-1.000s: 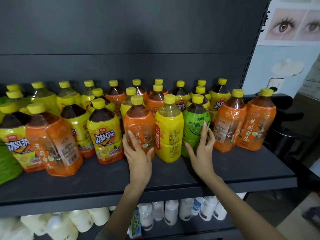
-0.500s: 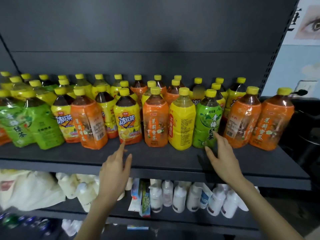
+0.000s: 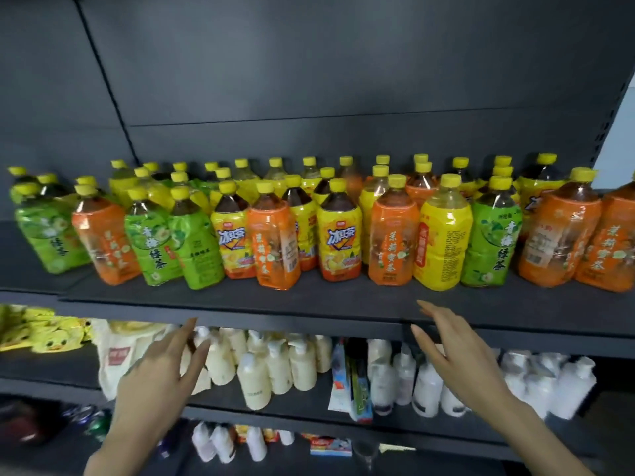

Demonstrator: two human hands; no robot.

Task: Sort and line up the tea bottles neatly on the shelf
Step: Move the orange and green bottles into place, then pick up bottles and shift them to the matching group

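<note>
- Tea bottles (image 3: 339, 235) stand upright on the shelf (image 3: 240, 297); the front row mixes green, orange and yellow labels, not yet sorted.
- My left hand (image 3: 161, 376) and right hand (image 3: 460, 359) have fingers spread and hold nothing. They hover off the shelf edge, likely sizing up the row.

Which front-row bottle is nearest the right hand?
The all-yellow bottle with pale liquid, between an orange bottle and a green bottle, directly above the right hand.
</note>
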